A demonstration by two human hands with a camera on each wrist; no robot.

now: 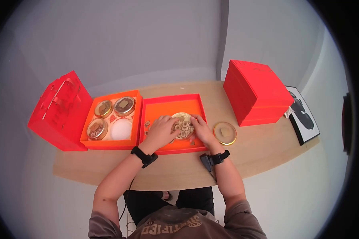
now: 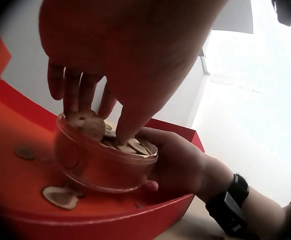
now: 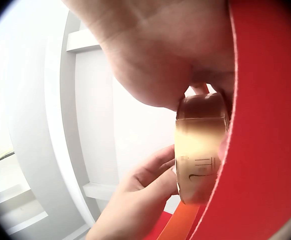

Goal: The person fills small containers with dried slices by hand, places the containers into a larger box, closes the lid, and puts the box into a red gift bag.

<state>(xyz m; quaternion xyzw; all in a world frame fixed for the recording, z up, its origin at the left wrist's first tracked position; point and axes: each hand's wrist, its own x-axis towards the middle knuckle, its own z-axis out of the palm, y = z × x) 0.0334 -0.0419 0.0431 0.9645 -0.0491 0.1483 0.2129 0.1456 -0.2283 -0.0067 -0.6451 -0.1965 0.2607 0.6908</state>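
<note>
A clear round tub (image 2: 105, 167), filled with pale dried slices (image 1: 184, 127), is tilted over a shallow red-orange tray (image 1: 159, 105). My right hand (image 1: 203, 131) grips the side of the tub, thumb near the rim. From above, my left hand (image 1: 160, 132) reaches into the mouth of the tub; its fairly straight fingers and thumb touch the slices, one round slice (image 2: 88, 125) standing at the fingertips. A few loose slices (image 2: 60, 196) lie on the tray floor. The right wrist view shows a gold label (image 3: 200, 160) on the tub. A gold-rimmed lid (image 1: 225, 133) lies right of the tray.
Left of the tray, an orange box (image 1: 139, 119) holds three gold-lidded jars (image 1: 103, 108) and a white round space. A red bag (image 1: 62, 113) stands beyond it. At the right are a large red box (image 1: 257, 93) and a black-framed picture (image 1: 303, 113). The wooden table's (image 1: 179, 175) front edge is near the body.
</note>
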